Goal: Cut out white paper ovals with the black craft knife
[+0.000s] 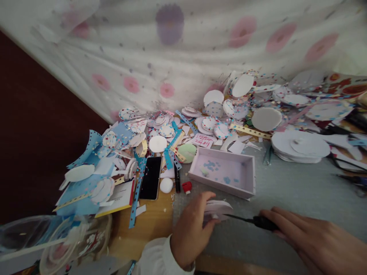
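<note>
White discs (219,206), pinched by the nearer left hand (190,225) above the grey mat's (295,187) front edge, lie left of the right hand (301,231), whose gripped black tool (262,222) points lengthwise at their rim, possibly touching, short of the box (222,186).

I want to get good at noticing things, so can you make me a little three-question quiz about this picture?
1. True or false: the person's left hand holds a curved, white layered piece.
2. What lies inside the shallow, white rectangular tray?
a) a rectangular, black-screened phone
b) small, blue flat pieces
c) a slim black marker
3. Fill in: the thin, black-handled tool is in the person's ____.

Key: 1. True. 2. b. 3. Right hand.
</note>
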Available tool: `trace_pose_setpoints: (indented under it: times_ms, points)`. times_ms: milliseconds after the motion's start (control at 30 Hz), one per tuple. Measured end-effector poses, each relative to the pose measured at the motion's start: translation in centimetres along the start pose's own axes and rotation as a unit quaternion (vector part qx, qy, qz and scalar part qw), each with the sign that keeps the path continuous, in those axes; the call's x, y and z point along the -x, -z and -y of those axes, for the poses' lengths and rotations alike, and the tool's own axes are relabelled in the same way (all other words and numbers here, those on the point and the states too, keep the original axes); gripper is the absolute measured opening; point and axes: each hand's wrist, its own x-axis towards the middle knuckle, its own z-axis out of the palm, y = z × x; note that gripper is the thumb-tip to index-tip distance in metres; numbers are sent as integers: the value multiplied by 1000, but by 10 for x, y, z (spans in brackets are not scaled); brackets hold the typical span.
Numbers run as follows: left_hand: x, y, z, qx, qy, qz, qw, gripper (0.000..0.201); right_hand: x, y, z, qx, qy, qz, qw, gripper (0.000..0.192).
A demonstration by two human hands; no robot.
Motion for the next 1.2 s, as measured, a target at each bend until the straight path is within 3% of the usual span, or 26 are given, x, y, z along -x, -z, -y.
trace_pose_setpoints:
  times_ms: [133, 467, 600, 933, 1100, 1200]
  points:
    - [-1, -4, -1, 47, 38, -17, 998, 60, -17, 6, 1, 13, 24, -20, 999, 45]
    - [-7, -2, 1, 36, 48, 5, 998, 31, -21, -2, -7, -35, 9, -6, 999, 54]
    - [-8, -3, 4, 35, 35, 7, 999, 30, -19, -5, -8, -47, 1, -8, 999, 55]
    - [-12, 1, 8, 56, 13, 12, 998, 32, -39, -8, -3, -72, 9, 83, 994, 48]
    - [-15, 1, 13, 92, 48, -16, 994, 38, -40, -22, 0, -159, -42, 160, 973, 41]
    - [-15, -1, 17, 110, 61, -45, 991, 41, -37, -33, 5, -194, -74, 156, 966, 33]
